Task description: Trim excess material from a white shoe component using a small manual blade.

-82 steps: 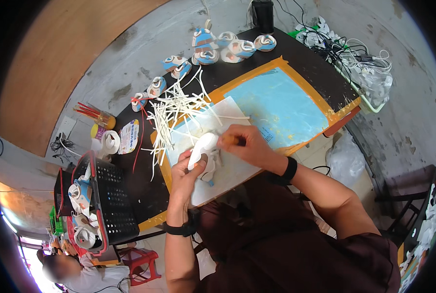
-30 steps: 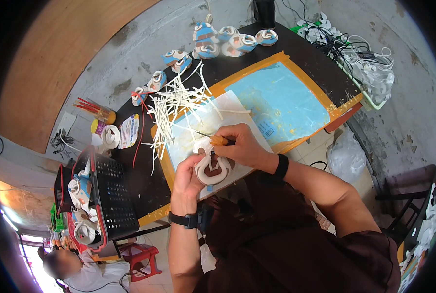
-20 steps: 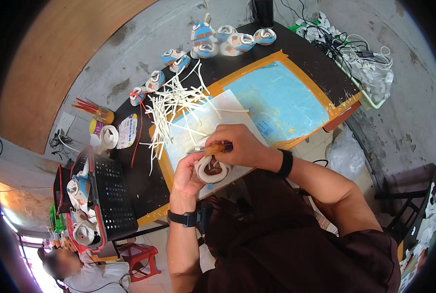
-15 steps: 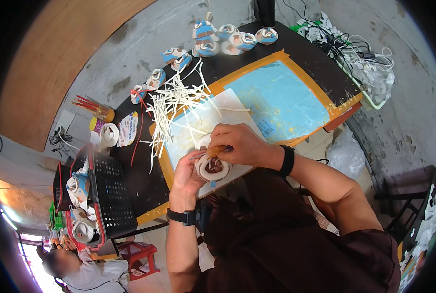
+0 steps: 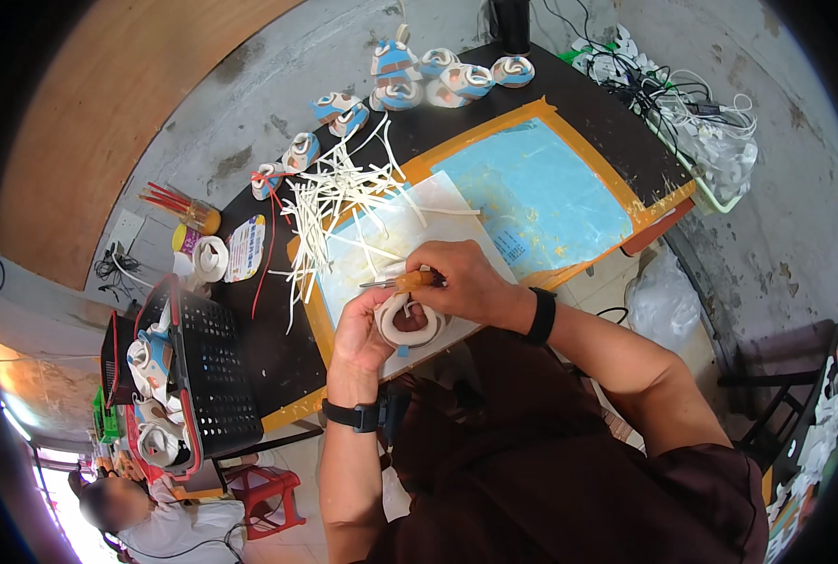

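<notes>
A small shoe upper (image 5: 411,339) with a padded white collar and a bit of blue at its lower edge is in my left hand (image 5: 355,340). My left fingers wrap its left side, and skin shows through the collar opening. My right hand (image 5: 464,279) is closed around the amber handle of a slim-tipped hand tool, like an awl or screwdriver (image 5: 413,280). Its metal tip points left, over the far rim of the collar and close to my left fingertips. Beneath both hands lies a white sheet (image 5: 458,224). Loose white strips (image 5: 330,202) are heaped just beyond.
Several blue, white and brown shoe uppers (image 5: 395,62) line the table's back edge. A black basket (image 5: 226,381) of uppers stands left, near a jar of red sticks (image 5: 209,222) and a white roll (image 5: 210,259). A taped blue sheet (image 5: 555,188) lies right. A person (image 5: 170,528) sits lower left.
My right hand has lifted the tool slightly, and it now lies more level, its tip higher above the collar. The shoe upper has shifted a little in my left hand.
</notes>
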`<state>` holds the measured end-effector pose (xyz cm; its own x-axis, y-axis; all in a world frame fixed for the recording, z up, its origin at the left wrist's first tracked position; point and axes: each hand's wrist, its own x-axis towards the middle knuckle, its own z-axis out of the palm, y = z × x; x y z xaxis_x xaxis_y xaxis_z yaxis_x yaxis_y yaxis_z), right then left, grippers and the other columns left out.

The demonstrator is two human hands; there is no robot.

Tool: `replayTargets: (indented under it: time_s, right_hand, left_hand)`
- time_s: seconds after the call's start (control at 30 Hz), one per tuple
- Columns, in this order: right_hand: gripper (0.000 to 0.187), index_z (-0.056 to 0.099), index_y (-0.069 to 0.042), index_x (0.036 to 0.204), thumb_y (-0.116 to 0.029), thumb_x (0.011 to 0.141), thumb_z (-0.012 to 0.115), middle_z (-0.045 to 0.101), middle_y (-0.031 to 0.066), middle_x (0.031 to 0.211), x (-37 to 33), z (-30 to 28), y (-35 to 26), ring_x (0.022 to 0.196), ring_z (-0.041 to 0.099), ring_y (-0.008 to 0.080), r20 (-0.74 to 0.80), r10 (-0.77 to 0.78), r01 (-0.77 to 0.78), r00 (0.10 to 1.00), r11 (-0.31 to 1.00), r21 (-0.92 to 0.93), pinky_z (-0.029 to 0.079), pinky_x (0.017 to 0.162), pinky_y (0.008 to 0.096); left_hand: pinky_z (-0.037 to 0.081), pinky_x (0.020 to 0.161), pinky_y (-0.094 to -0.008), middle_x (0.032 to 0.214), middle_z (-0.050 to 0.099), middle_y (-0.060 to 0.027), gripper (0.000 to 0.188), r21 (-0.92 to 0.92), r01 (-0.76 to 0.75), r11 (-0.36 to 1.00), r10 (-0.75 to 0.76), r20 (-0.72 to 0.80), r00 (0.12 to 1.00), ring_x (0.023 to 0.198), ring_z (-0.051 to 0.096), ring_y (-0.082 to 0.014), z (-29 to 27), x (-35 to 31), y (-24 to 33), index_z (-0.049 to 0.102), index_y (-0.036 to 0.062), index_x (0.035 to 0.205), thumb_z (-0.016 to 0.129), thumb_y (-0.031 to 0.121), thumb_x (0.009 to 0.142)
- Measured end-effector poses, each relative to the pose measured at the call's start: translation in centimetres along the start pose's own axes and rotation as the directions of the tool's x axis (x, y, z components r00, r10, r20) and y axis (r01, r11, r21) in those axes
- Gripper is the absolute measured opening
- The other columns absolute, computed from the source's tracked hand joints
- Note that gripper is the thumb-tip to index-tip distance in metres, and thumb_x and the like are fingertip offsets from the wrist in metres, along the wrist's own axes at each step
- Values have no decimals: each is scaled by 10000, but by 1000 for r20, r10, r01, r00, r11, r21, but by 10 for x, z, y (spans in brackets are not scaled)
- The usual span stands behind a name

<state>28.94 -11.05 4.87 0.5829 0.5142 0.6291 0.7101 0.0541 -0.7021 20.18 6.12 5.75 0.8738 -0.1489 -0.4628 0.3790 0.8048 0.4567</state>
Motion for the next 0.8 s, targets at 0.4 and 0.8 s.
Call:
replayTargets:
  time_s: [0.4, 0.8]
  right_hand:
    - [88, 650, -26, 880, -87, 819, 670, 597, 8, 701, 0, -4, 2, 549, 527, 67, -109, 245, -199, 963, 926, 320, 406, 491, 215]
    - [238, 631, 0, 936, -152, 797, 751, 554, -18, 658, -3, -21, -5, 447, 435, 38, 398, 616, -689, 680, 349, 635, 250, 395, 193]
  left_hand:
    - [524, 761, -402, 895, 646, -158, 258, 198, -156, 968, 193, -184, 964, 803, 628, -281, 2, -4, 1, 600, -44, 1001, 541, 106, 801]
    - [502, 808, -335, 994, 644, -135, 445, 386, -322, 865, 337, 29, 941, 871, 625, -229, 6, -19, -2, 575, -29, 1157, 564, 129, 742]
